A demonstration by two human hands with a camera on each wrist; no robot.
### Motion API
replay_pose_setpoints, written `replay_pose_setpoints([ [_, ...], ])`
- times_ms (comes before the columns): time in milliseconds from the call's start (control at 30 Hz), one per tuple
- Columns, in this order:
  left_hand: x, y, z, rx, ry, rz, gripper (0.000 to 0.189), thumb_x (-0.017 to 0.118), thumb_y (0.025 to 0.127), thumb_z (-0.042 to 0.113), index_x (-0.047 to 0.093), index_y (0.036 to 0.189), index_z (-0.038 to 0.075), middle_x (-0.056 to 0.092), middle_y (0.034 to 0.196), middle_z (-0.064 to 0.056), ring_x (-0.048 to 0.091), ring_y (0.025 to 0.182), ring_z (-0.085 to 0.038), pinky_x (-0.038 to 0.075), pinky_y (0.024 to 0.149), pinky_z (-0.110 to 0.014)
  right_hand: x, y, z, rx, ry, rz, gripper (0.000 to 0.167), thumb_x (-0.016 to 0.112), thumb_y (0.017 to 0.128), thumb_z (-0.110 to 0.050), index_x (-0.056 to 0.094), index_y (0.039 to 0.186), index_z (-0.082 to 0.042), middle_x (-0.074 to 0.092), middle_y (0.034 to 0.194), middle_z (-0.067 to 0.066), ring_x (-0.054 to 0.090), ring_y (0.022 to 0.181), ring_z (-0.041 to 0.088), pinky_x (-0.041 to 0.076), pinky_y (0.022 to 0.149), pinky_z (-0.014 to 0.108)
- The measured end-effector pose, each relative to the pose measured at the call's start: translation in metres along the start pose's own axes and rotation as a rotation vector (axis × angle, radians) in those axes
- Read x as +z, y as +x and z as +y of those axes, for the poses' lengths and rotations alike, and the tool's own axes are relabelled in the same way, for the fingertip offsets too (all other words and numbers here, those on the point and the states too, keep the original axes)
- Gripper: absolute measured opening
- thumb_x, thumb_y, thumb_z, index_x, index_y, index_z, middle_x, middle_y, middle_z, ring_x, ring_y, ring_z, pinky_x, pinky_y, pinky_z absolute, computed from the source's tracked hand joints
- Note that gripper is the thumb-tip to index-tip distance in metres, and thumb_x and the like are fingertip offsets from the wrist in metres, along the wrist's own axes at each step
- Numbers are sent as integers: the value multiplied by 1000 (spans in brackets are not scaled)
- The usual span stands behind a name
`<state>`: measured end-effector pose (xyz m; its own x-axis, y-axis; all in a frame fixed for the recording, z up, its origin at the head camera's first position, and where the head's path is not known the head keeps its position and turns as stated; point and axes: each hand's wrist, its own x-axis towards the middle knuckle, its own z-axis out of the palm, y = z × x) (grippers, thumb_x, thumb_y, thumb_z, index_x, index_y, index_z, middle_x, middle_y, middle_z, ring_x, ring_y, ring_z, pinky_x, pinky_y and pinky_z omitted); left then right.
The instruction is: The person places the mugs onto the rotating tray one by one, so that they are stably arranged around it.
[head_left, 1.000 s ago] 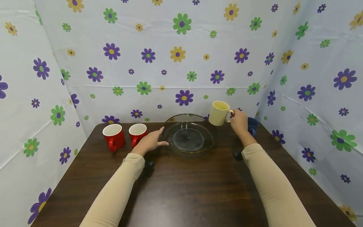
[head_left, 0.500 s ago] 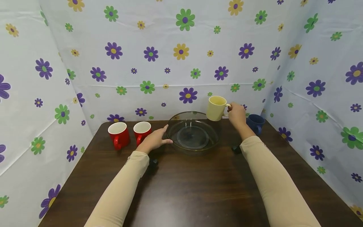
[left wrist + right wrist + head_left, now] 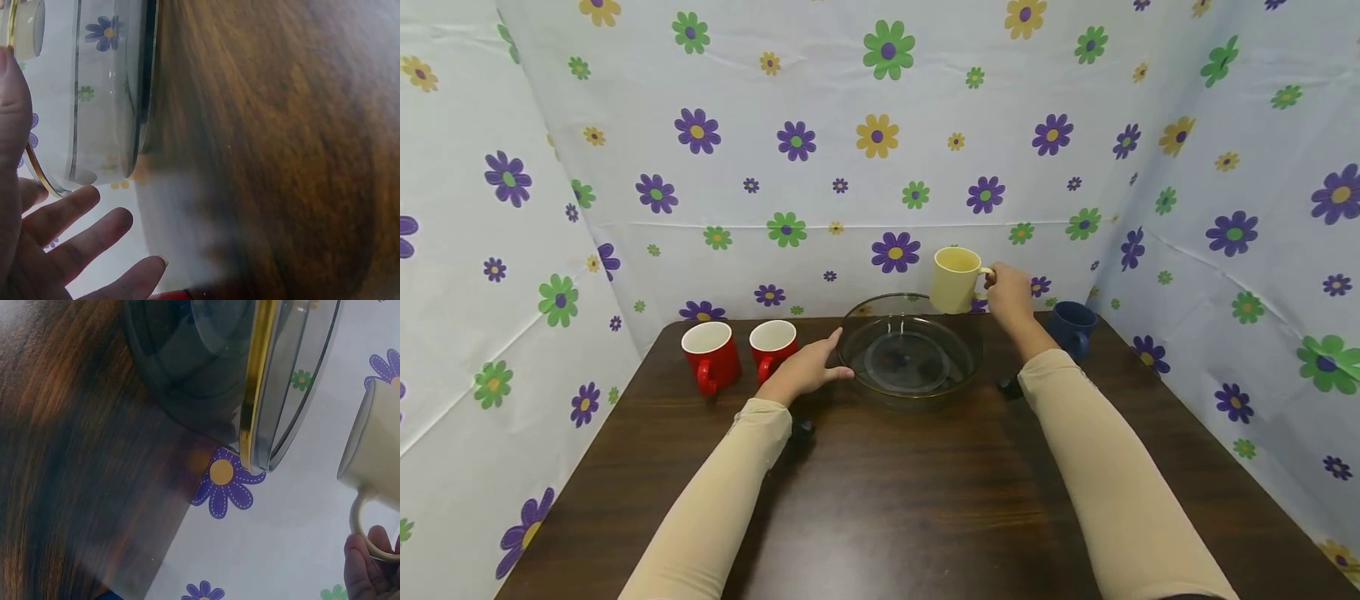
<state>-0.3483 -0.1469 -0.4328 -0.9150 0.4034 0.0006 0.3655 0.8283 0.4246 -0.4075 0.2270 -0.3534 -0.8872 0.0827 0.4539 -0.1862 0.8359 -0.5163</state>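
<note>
My right hand [image 3: 1011, 300] pinches the handle of a pale yellow mug [image 3: 953, 283]. The mug hangs upright in the air above the right back rim of a clear glass bowl [image 3: 910, 392]. In the right wrist view the fingertips [image 3: 359, 569] close on the handle of the mug [image 3: 381, 444], beside the gold-edged bowl rim [image 3: 255, 381]. At the bowl's left side my left hand [image 3: 805, 368] has its thumb and fingers spread against the rim. The left wrist view shows those fingers [image 3: 94, 240] mostly straight and apart, with the bowl wall [image 3: 103, 137] in front of them.
Two red mugs with white insides, a left one [image 3: 711, 358] and a right one [image 3: 772, 343], stand left of the bowl. A dark blue mug [image 3: 1072, 325] stands behind the right forearm. The brown wooden table [image 3: 902, 500] meets a flowered cloth [image 3: 737, 275] at the back.
My right hand has carried the yellow mug leftward and a little up, over the bowl's rim. The left hand stays at the bowl. The head view has shifted slightly.
</note>
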Motion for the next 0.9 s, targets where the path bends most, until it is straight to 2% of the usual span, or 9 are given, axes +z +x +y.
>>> replay_pose_setpoints([
  [233, 4, 2, 2, 15, -23, -2, 98, 67, 94, 50, 12, 163, 8, 26, 164, -17, 33, 148, -37, 29, 119, -54, -2, 3, -5, 5, 2, -23, 19, 47, 98, 5, 65, 104, 5, 70, 103, 23, 63, 100, 41, 51, 86, 52],
  [433, 5, -1, -4, 14, -15, 1, 98, 67, 94, 49, 11, 163, 8, 27, 164, -17, 31, 149, -36, 27, 120, -53, 7, 2, -11, 1, 27, -49, 15, 48, 98, 4, 64, 98, 3, 71, 102, 22, 64, 100, 42, 52, 83, 51],
  [633, 1, -5, -7, 7, -22, -13, 99, 68, 94, 48, 10, 163, 8, 26, 165, -18, 30, 149, -37, 27, 120, -53, 19, 5, -20, -12, 24, -59, 15, 49, 96, 6, 63, 96, 3, 72, 103, 22, 65, 102, 42, 52, 89, 51],
  [900, 6, -1, -9, 12, -40, -15, 100, 66, 93, 53, 8, 164, 11, 25, 165, -16, 30, 150, -35, 28, 120, -53, 25, 7, -30, -17, 0, -104, 16, 48, 98, 3, 64, 97, 2, 71, 99, 19, 63, 95, 37, 53, 85, 48],
])
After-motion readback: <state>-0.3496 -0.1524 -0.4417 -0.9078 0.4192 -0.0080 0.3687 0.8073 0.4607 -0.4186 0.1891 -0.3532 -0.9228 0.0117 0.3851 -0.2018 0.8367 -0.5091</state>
